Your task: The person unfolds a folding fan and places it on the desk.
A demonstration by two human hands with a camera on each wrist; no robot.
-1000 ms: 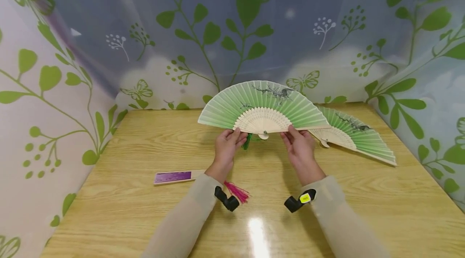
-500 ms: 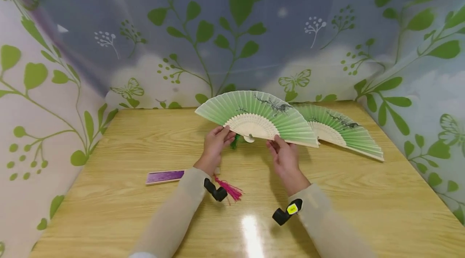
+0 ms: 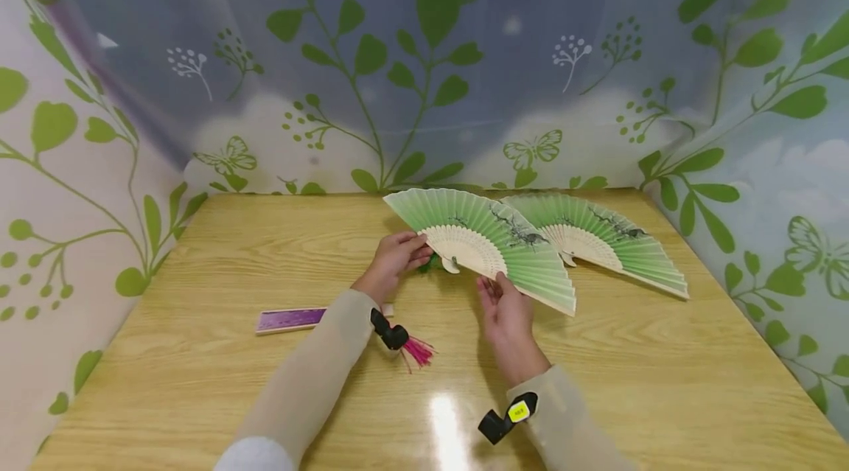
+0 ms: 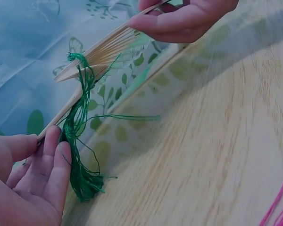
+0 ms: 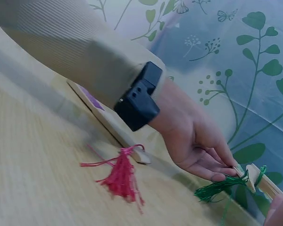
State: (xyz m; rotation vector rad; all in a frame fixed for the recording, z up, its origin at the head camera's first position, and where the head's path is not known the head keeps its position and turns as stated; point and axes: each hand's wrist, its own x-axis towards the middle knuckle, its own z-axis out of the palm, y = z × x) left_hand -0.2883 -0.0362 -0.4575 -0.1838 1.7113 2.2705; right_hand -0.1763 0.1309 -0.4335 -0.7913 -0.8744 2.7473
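Note:
Both hands hold a spread green folding fan (image 3: 537, 264) above the table, its right end tilted down. My left hand (image 3: 394, 262) pinches the left outer rib between thumb and fingers. On the lower right rib, my right hand (image 3: 512, 323) grips with the thumb on top; only a bit of that hand shows in the right wrist view. A green tassel (image 4: 80, 165) hangs from the fan's pivot, beside the left fingers. Another spread green fan (image 3: 600, 235) lies behind to the right, partly covered by the held one.
A closed purple fan (image 3: 288, 320) lies on the wooden table (image 3: 219, 390), partly under the left forearm. Its pink tassel (image 5: 120, 174) spreads on the wood. Leaf-printed curtains (image 3: 318, 117) stand at the back and both sides.
The held fan has come lower and tilted, its right end dropping toward the table. My right hand has moved down and toward the body; the left hand stays on the left rib.

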